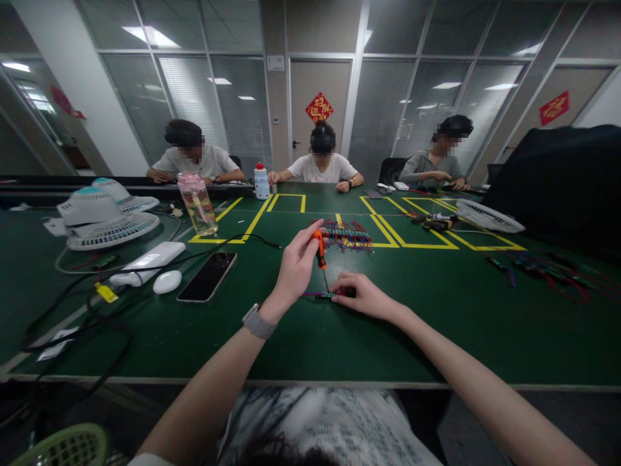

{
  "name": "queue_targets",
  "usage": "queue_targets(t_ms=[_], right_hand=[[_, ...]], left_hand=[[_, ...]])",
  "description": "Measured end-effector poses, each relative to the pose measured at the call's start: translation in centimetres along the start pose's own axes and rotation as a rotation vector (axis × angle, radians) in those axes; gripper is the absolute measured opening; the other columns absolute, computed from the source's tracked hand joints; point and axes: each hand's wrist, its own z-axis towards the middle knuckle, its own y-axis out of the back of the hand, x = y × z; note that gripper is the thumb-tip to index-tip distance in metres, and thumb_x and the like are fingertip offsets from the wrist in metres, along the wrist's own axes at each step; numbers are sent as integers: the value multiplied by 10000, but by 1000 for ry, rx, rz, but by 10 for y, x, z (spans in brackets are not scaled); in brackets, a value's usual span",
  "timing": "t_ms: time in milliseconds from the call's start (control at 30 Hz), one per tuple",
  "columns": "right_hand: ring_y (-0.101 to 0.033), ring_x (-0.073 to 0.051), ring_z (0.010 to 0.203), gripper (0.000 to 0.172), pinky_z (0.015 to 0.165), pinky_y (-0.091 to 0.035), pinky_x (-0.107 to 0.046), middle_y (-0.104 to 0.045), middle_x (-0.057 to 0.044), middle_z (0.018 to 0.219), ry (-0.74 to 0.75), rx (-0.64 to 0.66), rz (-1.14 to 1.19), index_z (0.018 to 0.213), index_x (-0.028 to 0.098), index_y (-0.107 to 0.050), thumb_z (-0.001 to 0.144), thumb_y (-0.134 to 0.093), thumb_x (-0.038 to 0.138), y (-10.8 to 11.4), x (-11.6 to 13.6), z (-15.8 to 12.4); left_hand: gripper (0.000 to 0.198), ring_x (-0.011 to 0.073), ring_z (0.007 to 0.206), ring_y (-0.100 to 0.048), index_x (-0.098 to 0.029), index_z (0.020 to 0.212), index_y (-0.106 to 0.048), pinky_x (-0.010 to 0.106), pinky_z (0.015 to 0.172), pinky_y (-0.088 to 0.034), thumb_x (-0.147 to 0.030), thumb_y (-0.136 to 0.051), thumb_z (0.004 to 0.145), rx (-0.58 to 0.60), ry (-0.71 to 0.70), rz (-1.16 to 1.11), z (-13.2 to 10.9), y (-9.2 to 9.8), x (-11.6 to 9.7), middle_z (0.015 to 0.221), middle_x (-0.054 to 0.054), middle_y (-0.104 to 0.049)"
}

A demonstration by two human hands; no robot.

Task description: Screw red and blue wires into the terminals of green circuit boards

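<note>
My left hand [298, 260] is closed round the orange and black handle of a screwdriver [321, 251]. The shaft slants down, and its tip meets a small green circuit board [324, 296] on the table. Fingers of my right hand [359, 296] are bent and pinch the right end of that board, partly hiding it. Thin red and blue wires run out from the board's left end. Just beyond my hands lies a row of similar green boards [347, 234] with many red and blue wires.
On the left of the green table [272, 349] are a phone [208, 277], a white oval case [167, 281], a white power strip [148, 263], black cables, a pink-lidded bottle [198, 204] and white fans [111, 217]. Wired boards [548, 268] lie right. Three people sit opposite.
</note>
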Motion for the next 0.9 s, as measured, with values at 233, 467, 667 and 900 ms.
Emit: queue_targets(t_ms=[233, 467, 667, 900], right_hand=[[-598, -157, 737, 145, 692, -475, -272, -631, -53, 856, 3, -1, -5, 926, 158, -731, 830, -658, 239, 1, 1, -1], [-591, -149, 708, 142, 675, -470, -266, -629, -50, 842, 2, 3, -18, 928, 153, -729, 831, -664, 233, 1, 3, 0], [-605, -163, 752, 136, 693, -474, -278, -646, -62, 878, -2, 12, -19, 928, 154, -727, 837, -658, 228, 2, 4, 0], [-595, -152, 718, 145, 676, -472, -271, -635, -57, 859, -3, 7, -14, 927, 150, -730, 837, -659, 241, 0, 1, 0]], left_hand=[[255, 163, 921, -606, -235, 1129, -663, 236, 710, -527, -286, -612, 884, -70, -42, 162, -1, 1, 1, 1030, 53, -610], [349, 165, 959, -639, -203, 1281, -575, 298, 829, -533, -235, -443, 960, -37, 0, 26, 0, 0, 0, 1154, 85, -638], [216, 154, 887, -614, -213, 1049, -695, 225, 698, -518, -282, -656, 848, -82, -44, 126, -1, 0, -3, 963, 44, -626], [313, 155, 1034, -607, -222, 1230, -618, 279, 898, -484, -236, -437, 976, -34, -75, 105, -2, 0, -5, 1130, 67, -649]])
